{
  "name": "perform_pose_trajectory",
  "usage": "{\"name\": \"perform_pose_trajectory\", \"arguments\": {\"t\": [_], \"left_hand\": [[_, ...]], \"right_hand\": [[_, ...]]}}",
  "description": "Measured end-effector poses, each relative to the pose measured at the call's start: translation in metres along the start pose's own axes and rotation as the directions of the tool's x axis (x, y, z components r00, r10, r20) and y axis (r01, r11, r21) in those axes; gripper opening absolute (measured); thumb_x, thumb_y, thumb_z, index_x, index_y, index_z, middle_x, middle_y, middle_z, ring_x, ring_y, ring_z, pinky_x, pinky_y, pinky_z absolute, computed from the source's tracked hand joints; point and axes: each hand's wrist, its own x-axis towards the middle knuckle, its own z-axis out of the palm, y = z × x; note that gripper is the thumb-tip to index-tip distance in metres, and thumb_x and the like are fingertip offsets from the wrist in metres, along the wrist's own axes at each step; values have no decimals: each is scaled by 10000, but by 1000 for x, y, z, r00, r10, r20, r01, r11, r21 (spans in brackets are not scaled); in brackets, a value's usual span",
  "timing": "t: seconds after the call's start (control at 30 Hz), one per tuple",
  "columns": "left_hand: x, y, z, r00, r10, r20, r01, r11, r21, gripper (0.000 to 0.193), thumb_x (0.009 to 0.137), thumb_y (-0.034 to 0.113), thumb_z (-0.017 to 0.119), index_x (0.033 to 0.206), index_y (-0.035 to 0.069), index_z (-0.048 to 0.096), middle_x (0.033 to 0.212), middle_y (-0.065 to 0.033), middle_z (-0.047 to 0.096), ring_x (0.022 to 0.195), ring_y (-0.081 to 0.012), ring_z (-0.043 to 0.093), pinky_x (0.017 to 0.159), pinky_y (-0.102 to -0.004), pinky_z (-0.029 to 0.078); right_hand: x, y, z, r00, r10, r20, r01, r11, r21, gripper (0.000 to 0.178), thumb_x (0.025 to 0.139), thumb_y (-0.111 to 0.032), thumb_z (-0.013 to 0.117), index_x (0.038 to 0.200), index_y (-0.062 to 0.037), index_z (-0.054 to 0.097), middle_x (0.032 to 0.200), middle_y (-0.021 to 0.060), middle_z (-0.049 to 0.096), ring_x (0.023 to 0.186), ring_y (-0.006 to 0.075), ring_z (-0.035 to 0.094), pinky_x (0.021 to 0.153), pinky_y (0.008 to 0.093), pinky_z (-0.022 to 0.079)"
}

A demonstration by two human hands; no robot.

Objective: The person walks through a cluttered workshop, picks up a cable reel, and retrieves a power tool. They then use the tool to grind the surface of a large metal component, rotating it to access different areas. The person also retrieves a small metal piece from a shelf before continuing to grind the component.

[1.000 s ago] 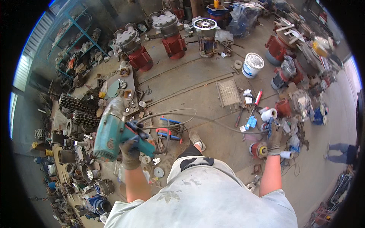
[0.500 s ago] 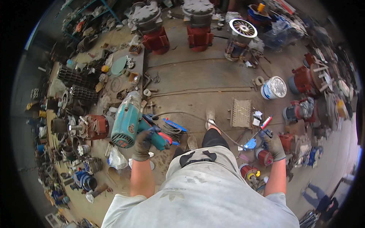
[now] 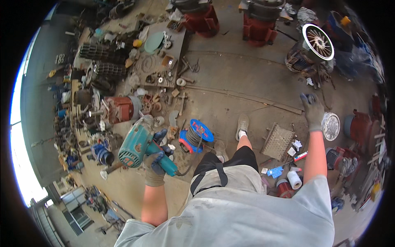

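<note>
A teal corded power tool (image 3: 138,142), drill-like with a vented rear, is gripped by its handle in my gloved left hand (image 3: 155,164). Its dark cord leaves the handle's end and curves up toward a blue-and-red cable reel (image 3: 198,132) in front of my feet. My gloved right hand (image 3: 313,110) is raised out to the right, fingers partly bent and apart, with nothing seen in it. It overlaps the edge of a white bucket (image 3: 331,126) in the picture. Below it lie a red-and-white tube (image 3: 301,156) and a blue cloth (image 3: 275,172).
To the left sit a red motor (image 3: 121,109) and many loose metal parts. A ridged metal plate (image 3: 278,142) lies right of my feet. Large red motors (image 3: 257,31) stand at the far side, with a finned wheel (image 3: 318,42) on another motor.
My view has turned and shifted. My right hand has moved up and away from the small items, toward the bucket. The cord no longer stretches across to the right; my left hand keeps the tool.
</note>
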Motion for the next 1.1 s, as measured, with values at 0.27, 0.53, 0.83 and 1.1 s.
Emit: {"name": "perform_pose_trajectory", "arguments": {"t": [0.27,0.53,0.83,1.1], "left_hand": [[-5,-79,-82,878,-437,-196,384,886,-260,642,787,60,667,1409,14,512,998,-81,615,777,-198,621,681,-366,548],[-10,-236,-183,709,-648,-277,436,712,-550,643,747,93,707,1365,44,535,936,-51,592,784,-201,601,723,-382,526],[51,-372,-291,809,-462,-363,196,795,-574,564,827,58,625,1382,42,524,1175,-127,682,1307,-363,588,1231,-542,337],[79,-391,-330,871,-278,-405,117,918,-378,657,807,72,630,1444,29,476,1370,-143,621,1458,-340,444,1295,-514,215]], "right_hand": [[62,-163,204,856,-201,477,-42,891,452,322,916,-359,720,1101,-96,717,1131,159,730,1060,346,682,924,413,534],[-88,-237,401,415,-378,828,120,924,362,288,916,-252,708,1137,-67,704,1214,190,703,1160,391,638,974,474,505],[-237,-272,580,301,-306,903,148,951,273,399,972,-401,591,1210,-102,705,1190,215,699,1148,391,649,984,486,515],[-269,-304,666,283,-280,917,119,959,256,354,950,-416,609,1251,-272,728,1220,158,688,1159,367,648,981,471,525]]}}
